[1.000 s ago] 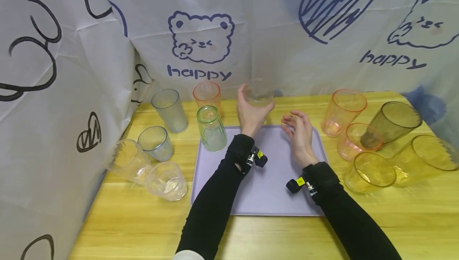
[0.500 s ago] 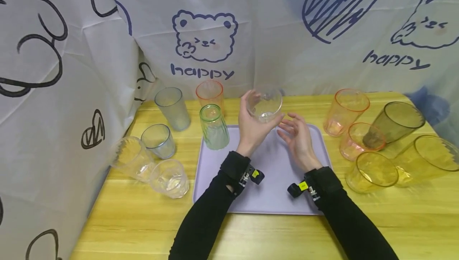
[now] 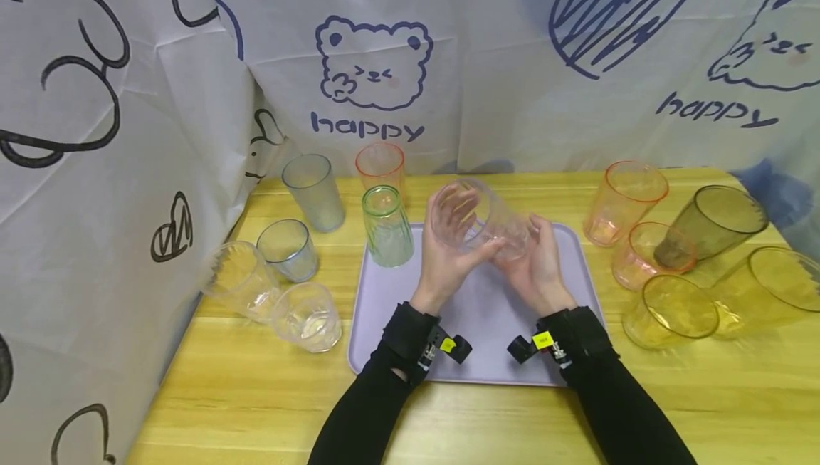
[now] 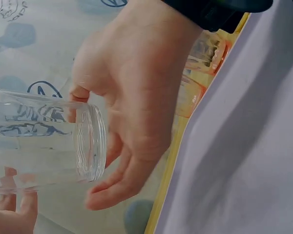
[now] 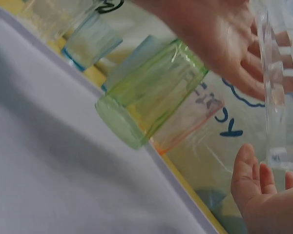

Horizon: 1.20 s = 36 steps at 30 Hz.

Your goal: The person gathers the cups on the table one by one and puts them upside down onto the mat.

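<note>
Clear tumbler [image 3: 488, 214], one, held above the lilac tray [image 3: 493, 315] on the table [image 3: 474, 422], tilted, mouth toward ten o'clock, base toward four. Left hand [image 3: 447, 255], fingers and thumb curled round the tumbler's side. Right hand [image 3: 537, 265], fingers loosely bent by the tumbler's base; whether they touch cannot be told. From the tray's centre, near to far: short clear glass [image 3: 307, 317], at nine; short yellow glass [image 3: 669, 312], at three; tall yellow glass [image 3: 765, 294], at three; tall clear glass [image 3: 240, 281], at nine; short orange-rimmed glass [image 3: 634, 258], between two and three; short blue glass [image 3: 288, 251], between nine and ten; green glass [image 3: 389, 230], at ten, upright on the tray; smoky glass [image 3: 720, 223] and tall orange-rimmed glass [image 3: 623, 201], both at two; tall grey-blue glass [image 3: 314, 193], at ten; far orange-rimmed glass [image 3: 380, 164], at eleven, behind the green. Cloth backdrop [image 3: 493, 80] with line drawings, at twelve.
</note>
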Motion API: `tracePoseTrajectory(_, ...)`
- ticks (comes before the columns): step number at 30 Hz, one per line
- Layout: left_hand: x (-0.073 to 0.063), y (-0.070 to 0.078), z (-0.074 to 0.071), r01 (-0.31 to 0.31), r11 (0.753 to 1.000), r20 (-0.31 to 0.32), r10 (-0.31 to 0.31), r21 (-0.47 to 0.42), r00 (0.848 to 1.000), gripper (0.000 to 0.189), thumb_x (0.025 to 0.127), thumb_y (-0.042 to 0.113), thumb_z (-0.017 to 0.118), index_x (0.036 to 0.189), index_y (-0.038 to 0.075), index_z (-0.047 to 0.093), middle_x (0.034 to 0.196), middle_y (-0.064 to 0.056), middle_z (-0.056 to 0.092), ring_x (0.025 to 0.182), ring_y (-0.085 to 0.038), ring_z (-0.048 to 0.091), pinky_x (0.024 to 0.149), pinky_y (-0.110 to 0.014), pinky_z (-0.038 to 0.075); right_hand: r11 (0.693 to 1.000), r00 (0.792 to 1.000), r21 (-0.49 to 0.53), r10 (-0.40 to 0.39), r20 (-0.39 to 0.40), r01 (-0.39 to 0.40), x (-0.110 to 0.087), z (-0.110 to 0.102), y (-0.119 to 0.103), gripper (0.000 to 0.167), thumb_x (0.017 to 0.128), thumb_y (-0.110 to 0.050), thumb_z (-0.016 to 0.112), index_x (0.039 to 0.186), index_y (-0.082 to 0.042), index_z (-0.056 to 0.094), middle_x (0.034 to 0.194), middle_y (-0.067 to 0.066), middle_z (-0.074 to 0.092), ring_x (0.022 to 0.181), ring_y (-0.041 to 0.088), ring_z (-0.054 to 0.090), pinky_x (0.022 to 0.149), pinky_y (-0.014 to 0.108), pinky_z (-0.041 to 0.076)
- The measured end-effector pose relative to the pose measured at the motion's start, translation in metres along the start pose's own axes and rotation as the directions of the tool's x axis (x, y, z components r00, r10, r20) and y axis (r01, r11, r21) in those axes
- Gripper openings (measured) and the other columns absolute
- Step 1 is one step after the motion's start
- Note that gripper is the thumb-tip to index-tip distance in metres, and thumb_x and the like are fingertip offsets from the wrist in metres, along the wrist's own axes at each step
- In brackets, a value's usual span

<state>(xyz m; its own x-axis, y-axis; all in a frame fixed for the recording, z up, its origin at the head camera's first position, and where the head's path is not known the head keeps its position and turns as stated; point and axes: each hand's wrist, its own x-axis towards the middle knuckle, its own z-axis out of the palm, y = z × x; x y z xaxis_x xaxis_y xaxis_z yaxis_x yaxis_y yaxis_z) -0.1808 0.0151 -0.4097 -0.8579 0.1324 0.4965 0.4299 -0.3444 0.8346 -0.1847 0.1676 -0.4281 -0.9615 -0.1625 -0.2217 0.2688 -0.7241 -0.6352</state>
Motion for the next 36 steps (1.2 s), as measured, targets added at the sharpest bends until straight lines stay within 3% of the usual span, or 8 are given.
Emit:
tracePoseTrajectory(4, -0.003, -0.001, -0.001, -0.002, 1.0, 0.0, 0.002, -0.024, 1.0, 0.113, 0.071, 0.054, 0.087, 0.148, -0.001, 0.026, 0.148, -0.037, 0.038, 0.14, -0.054, 0.038, 0.12, -0.057, 0.034, 0.999, 1.0, 0.036, 0.018, 0.024, -0.019, -0.002, 0.006, 0.004, 0.047, 0.107, -0.046, 0.025, 0.135, -0.016, 0.047, 0.125, -0.002, 0.059, 0.115, 0.012, 0.057, 0.096, 0.029, 0.05)
tracePoseTrajectory(13, -0.005, -0.004, 0.003, 0.012, 0.998, -0.007, -0.012, -0.056, 1.0, 0.116, 0.067, 0.056, 0.088, 0.148, 0.0, 0.025, 0.149, -0.035, 0.039, 0.142, -0.056, 0.035, 0.123, -0.056, 0.03, 0.998, 1.0, 0.056, -0.009, 0.014, 0.008, -0.005, 0.012, 0.005, 0.05, 0.106, -0.048, 0.025, 0.142, -0.015, 0.036, 0.134, 0.0, 0.049, 0.13, 0.015, 0.045, 0.097, 0.025, 0.052)
tracePoseTrajectory(17, -0.005, -0.004, 0.001, 0.014, 0.999, 0.014, -0.013, -0.029, 1.0, 0.117, 0.067, 0.057, 0.087, 0.148, 0.0, 0.026, 0.148, -0.035, 0.04, 0.143, -0.053, 0.036, 0.125, -0.05, 0.03, 0.999, 0.999, 0.022, -0.041, -0.012, 0.041, -0.005, 0.014, 0.005, 0.045, 0.107, -0.047, 0.03, 0.138, -0.016, 0.041, 0.131, -0.002, 0.051, 0.125, 0.012, 0.05, 0.095, 0.023, 0.053)
tracePoseTrajectory(20, -0.003, -0.003, -0.002, 0.029, 1.0, 0.028, -0.029, 0.002, 0.999, 0.118, 0.065, 0.06, 0.086, 0.148, -0.001, 0.028, 0.149, -0.031, 0.041, 0.143, -0.047, 0.038, 0.124, -0.047, 0.033, 0.996, 0.994, -0.012, -0.092, -0.054, 0.091, -0.006, 0.015, 0.005, 0.036, 0.107, -0.043, 0.033, 0.126, -0.016, 0.049, 0.117, -0.005, 0.06, 0.112, 0.009, 0.058, 0.092, 0.022, 0.055)
tracePoseTrajectory(25, -0.001, -0.001, -0.005, 0.042, 0.998, 0.059, -0.044, 0.037, 0.997, 0.121, 0.063, 0.063, 0.085, 0.15, 0.001, 0.028, 0.148, -0.028, 0.041, 0.143, -0.043, 0.041, 0.12, -0.054, 0.036, 0.982, 0.974, -0.042, -0.188, -0.13, 0.184, -0.009, 0.017, 0.001, 0.026, 0.107, -0.034, 0.038, 0.106, -0.014, 0.055, 0.093, -0.003, 0.065, 0.089, 0.01, 0.064, 0.086, 0.023, 0.058)
tracePoseTrajectory(31, 0.0, 0.001, -0.009, 0.02, 0.997, 0.091, -0.027, 0.076, 0.996, 0.129, 0.065, 0.064, 0.083, 0.157, 0.007, 0.014, 0.149, -0.028, 0.04, 0.14, -0.047, 0.042, 0.118, -0.047, 0.042, 0.957, 0.952, -0.092, -0.284, -0.115, 0.275, -0.012, 0.019, -0.004, 0.025, 0.107, -0.028, 0.041, 0.1, -0.012, 0.059, 0.091, -0.003, 0.068, 0.086, 0.009, 0.066, 0.081, 0.023, 0.059)
tracePoseTrajectory(34, 0.001, 0.004, -0.011, 0.004, 0.99, 0.104, -0.019, 0.144, 0.994, 0.127, 0.065, 0.065, 0.082, 0.158, 0.01, 0.014, 0.15, -0.025, 0.041, 0.14, -0.044, 0.044, 0.117, -0.049, 0.042, 0.928, 0.927, -0.148, -0.359, -0.107, 0.342, -0.013, 0.018, -0.008, 0.025, 0.106, -0.025, 0.044, 0.095, -0.011, 0.063, 0.086, -0.002, 0.071, 0.081, 0.011, 0.069, 0.073, 0.023, 0.059)
tracePoseTrajectory(36, 0.001, 0.007, -0.013, -0.004, 0.981, 0.107, -0.017, 0.195, 0.994, 0.126, 0.065, 0.067, 0.082, 0.158, 0.012, 0.017, 0.151, -0.022, 0.04, 0.141, -0.041, 0.043, 0.117, -0.052, 0.04, 0.894, 0.899, -0.218, -0.422, -0.115, 0.391, -0.014, 0.018, -0.01, 0.024, 0.105, -0.025, 0.047, 0.093, -0.013, 0.064, 0.083, -0.001, 0.072, 0.078, 0.012, 0.07, 0.072, 0.024, 0.059)
